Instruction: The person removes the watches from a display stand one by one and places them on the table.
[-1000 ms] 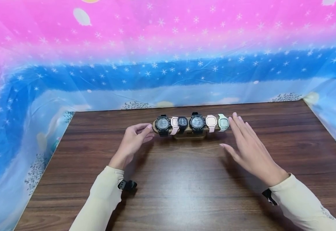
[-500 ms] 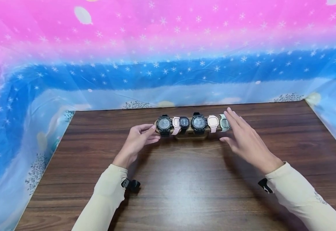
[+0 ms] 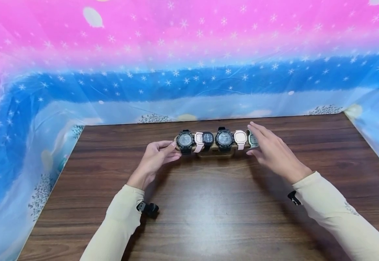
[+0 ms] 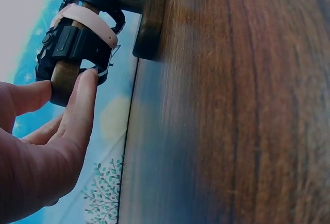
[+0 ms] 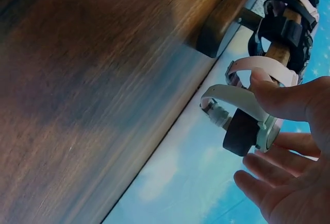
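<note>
A wooden watch stand (image 3: 216, 153) bears a row of several wristwatches on its raised bar. My left hand (image 3: 156, 156) pinches the bar's left end between thumb and fingers, beside a chunky black watch (image 3: 185, 139). At the other end, my right hand (image 3: 275, 154) reaches around the pale green watch (image 5: 238, 98), partly covering it in the head view. In the right wrist view its thumb lies by the green strap and its fingers are loosely extended near the watch case; firm contact cannot be told. Between them sit a pink watch (image 3: 240, 137), a second chunky black watch (image 3: 224, 139) and others.
The stand is on a dark brown wooden table (image 3: 189, 210), near its back edge. A pink and blue snowflake-patterned cloth (image 3: 176, 83) hangs behind and along the sides. Black straps with small devices (image 3: 148, 209) are on both wrists.
My right hand has moved left, from beside the bar's right end to over the green watch. My left hand and the stand have shifted only slightly right in view.
</note>
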Action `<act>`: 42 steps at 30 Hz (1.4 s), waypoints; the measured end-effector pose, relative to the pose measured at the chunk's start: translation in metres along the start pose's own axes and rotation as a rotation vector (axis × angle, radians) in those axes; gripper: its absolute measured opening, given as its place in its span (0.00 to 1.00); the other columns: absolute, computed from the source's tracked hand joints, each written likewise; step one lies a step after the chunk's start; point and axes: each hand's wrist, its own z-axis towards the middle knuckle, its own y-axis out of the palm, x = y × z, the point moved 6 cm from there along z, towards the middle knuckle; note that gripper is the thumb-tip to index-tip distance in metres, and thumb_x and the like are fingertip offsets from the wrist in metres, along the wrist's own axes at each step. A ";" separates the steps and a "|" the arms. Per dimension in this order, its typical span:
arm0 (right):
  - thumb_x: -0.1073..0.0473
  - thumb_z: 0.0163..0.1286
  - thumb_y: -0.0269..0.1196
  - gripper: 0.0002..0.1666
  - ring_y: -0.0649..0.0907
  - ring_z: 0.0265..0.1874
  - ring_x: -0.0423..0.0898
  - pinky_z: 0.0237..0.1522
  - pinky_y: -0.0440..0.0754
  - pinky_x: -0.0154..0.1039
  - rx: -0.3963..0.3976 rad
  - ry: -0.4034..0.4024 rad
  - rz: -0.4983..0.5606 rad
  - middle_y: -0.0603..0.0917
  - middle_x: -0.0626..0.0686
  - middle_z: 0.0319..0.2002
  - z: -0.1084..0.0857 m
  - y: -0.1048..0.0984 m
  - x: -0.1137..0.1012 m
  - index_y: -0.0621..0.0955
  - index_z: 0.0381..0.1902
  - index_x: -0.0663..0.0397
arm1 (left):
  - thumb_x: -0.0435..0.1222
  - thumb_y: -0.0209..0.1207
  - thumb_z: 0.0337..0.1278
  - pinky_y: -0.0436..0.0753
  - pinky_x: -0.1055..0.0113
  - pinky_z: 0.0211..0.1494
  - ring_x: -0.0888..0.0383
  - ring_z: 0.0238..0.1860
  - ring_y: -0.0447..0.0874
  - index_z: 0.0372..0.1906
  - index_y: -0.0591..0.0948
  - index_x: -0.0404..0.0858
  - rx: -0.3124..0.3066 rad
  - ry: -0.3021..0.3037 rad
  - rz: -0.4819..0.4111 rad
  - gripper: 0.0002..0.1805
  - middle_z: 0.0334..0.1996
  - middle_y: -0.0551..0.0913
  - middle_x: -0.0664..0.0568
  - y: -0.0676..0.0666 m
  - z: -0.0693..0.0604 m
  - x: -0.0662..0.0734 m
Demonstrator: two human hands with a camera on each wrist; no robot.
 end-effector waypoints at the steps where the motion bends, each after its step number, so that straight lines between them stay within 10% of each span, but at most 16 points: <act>1: 0.68 0.59 0.75 0.46 0.69 0.67 0.69 0.68 0.70 0.65 -0.008 0.001 -0.001 0.66 0.72 0.71 0.001 0.001 0.001 0.65 0.71 0.74 | 0.31 0.54 0.76 0.86 0.58 0.56 0.46 0.45 0.89 0.65 0.72 0.22 -0.001 -0.003 -0.003 0.21 0.40 0.86 0.39 0.000 0.000 0.000; 42: 0.68 0.61 0.73 0.43 0.75 0.62 0.69 0.64 0.76 0.62 -0.102 0.012 -0.027 0.70 0.71 0.69 0.005 0.000 0.009 0.67 0.70 0.73 | 0.32 0.55 0.75 0.86 0.60 0.55 0.47 0.45 0.89 0.64 0.73 0.21 -0.011 0.022 0.000 0.21 0.38 0.87 0.41 0.000 0.001 0.001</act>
